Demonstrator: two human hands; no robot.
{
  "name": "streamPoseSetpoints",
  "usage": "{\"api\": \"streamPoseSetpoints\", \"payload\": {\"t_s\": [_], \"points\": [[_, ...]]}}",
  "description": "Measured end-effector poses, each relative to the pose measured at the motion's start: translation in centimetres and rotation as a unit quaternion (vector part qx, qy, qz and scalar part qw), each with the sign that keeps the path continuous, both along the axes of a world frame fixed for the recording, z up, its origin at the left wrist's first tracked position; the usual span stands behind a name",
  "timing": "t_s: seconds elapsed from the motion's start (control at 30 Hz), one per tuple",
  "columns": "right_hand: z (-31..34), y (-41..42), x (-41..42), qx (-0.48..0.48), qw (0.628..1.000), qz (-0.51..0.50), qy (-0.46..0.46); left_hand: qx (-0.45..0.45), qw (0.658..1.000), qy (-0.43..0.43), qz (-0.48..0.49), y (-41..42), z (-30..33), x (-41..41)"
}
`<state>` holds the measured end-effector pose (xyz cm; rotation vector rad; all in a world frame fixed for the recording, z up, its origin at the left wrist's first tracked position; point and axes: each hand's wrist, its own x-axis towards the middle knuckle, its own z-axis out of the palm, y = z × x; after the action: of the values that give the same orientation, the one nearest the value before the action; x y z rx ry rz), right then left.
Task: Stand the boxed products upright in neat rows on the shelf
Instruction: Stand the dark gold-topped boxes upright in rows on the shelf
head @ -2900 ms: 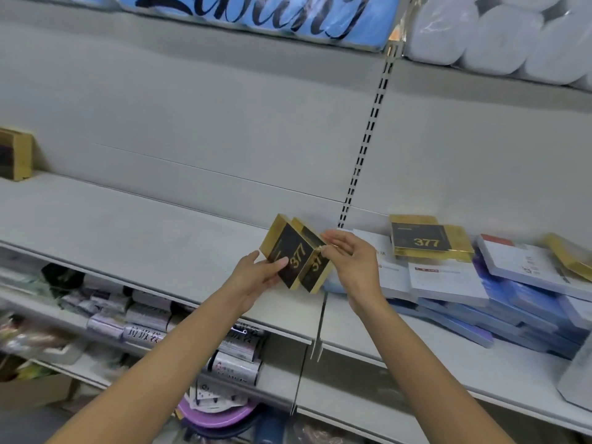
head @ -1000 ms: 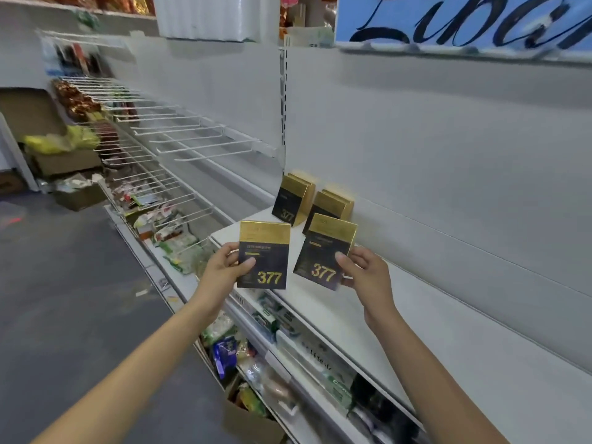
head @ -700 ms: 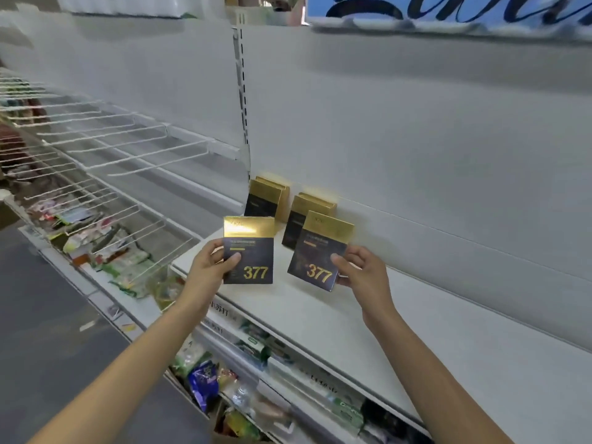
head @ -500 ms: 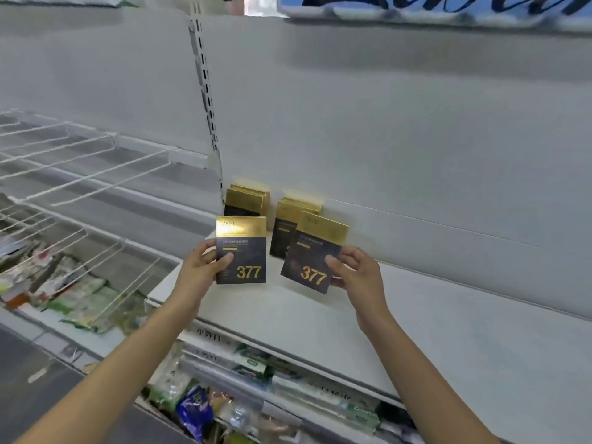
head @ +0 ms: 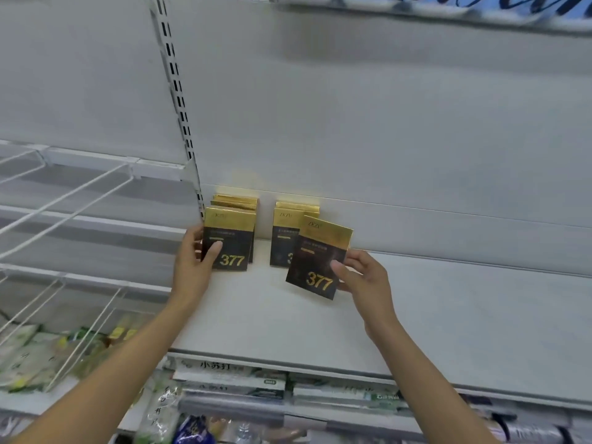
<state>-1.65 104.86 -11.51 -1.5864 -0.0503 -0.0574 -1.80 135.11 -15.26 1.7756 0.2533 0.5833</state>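
Two short rows of black-and-gold "377" boxes stand upright against the back wall of the white shelf [head: 320, 325]. My left hand [head: 192, 267] grips one such box [head: 229, 240] upright, held right in front of the left row [head: 235, 200]. My right hand [head: 362, 280] pinches another box [head: 320, 256], tilted to the right and held in front of the right row [head: 288, 219]. Whether either held box touches the shelf I cannot tell.
A slotted upright rail [head: 179, 107] runs down the back wall at the shelf's left end. White wire racks [head: 64, 193] extend to the left. Packaged goods [head: 230, 382] fill the shelf below. A blue sign [head: 480, 8] hangs overhead.
Both hands have carried their boxes forward to the rows at the back wall. The left box now stands squarely before the left row; the right box stays tilted.
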Motion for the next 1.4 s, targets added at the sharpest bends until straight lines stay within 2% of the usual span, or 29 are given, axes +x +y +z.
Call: {"api": "streamPoseSetpoints", "payload": {"t_s": [0.03,0.1,0.27,0.37,0.63,0.83,1.07,1.13,1.23,1.3,1.4], "points": [[0.1,0.2,-0.1,-0.005,1.0,-0.001,-0.007,0.039,0.999,0.016,0.019,0.3,-0.5,0.3],[0.0,0.6,-0.4,-0.014,1.0,-0.002,-0.019,0.058,0.997,0.052,0.023,1.1,-1.2,0.8],[-0.8,1.6,-0.3,-0.087,0.995,-0.011,-0.047,0.133,0.987,0.076,-0.052,1.1,-1.5,1.3],[-0.9,2.3,0.2,-0.108,0.992,-0.012,-0.062,0.164,0.981,0.086,-0.054,0.8,-1.4,1.1],[-1.4,5.5,2.3,-0.161,0.983,-0.03,-0.082,0.161,0.982,0.079,-0.058,0.7,-1.0,0.8],[-2.8,6.3,2.9,-0.228,0.959,-0.106,-0.133,0.148,0.984,0.082,-0.048,0.9,-1.2,0.9],[-3.6,7.3,3.5,-0.241,0.959,-0.088,-0.119,0.122,0.987,0.095,-0.043,1.2,-1.4,1.2],[-3.6,7.3,3.5,-0.236,0.961,-0.082,-0.118,0.105,0.99,0.087,-0.042,1.1,-1.3,1.3],[-3.2,6.5,3.7,-0.226,0.967,-0.055,-0.102,0.029,0.998,0.063,-0.006,0.9,-0.7,0.9],[-2.8,5.3,3.7,-0.218,0.971,-0.038,-0.088,0.006,0.999,0.012,0.037,0.9,-0.1,-0.1],[-2.0,2.3,2.9,-0.231,0.968,-0.036,-0.094,0.107,0.99,-0.088,0.034,0.2,0.4,-1.9]]}}
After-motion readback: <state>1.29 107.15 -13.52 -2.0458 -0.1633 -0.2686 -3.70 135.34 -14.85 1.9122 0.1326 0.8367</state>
